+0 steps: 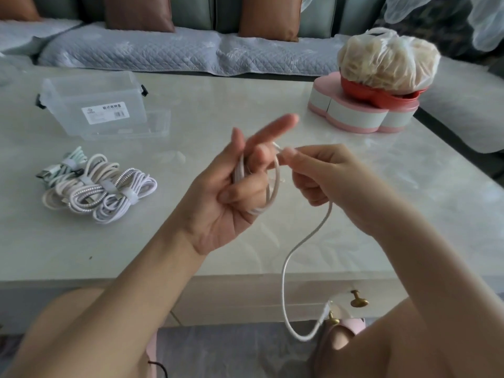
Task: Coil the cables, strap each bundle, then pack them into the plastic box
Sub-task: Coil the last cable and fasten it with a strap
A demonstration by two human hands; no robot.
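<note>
Head view: two hands (231, 195) (321, 175), one cable (305, 238), four bundles (98, 189), one box (71, 85)

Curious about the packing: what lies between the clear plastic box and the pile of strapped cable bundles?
Nothing: the head view shows only bare pale tabletop there.

The plastic box (95, 105) sits at the far left corner of the table (354, 214); the strapped bundles (95, 189) lie in front of it near the left edge, touching one another; a container (354, 115) stands at the far right corner, a bowl (381, 95) on it, a bag (387, 61) in the bowl; above the middle, the left hand (231, 197) and right hand (321, 175) hold a cable (300, 244), which hangs past the front edge; a sofa (136, 50) runs behind the far edge.
</note>
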